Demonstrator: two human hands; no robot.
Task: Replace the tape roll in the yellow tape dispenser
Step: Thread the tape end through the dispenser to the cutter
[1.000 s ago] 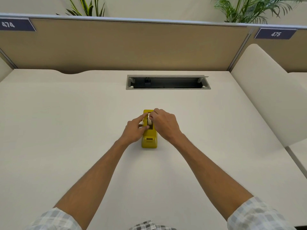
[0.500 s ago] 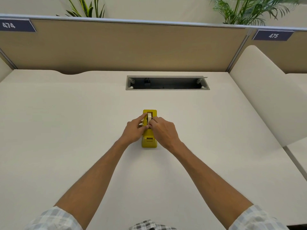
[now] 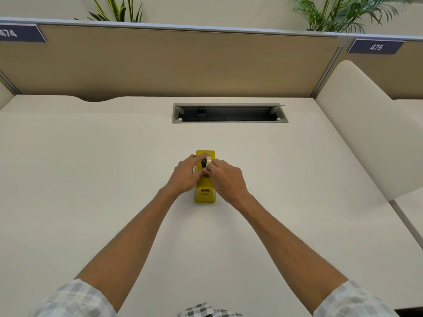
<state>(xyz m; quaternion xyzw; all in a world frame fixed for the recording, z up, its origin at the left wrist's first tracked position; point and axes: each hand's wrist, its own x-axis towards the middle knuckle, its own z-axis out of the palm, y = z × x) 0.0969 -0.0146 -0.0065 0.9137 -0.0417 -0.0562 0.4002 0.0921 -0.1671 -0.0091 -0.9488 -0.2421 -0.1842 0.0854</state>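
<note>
Left hand [image 3: 185,176] and right hand [image 3: 226,177] both pinch the tape roll [image 3: 207,161] seated in yellow dispenser [image 3: 205,195] on bench [image 3: 91,179]

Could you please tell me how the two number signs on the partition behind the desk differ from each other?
The left sign reads 474 and sits at the frame's edge, so its first digit is partly cut off; the right sign reads 475 and shows whole. The left sign sits higher in the view than the right sign, which hangs past the partition's corner post. Both are dark blue with pale digits.
</note>
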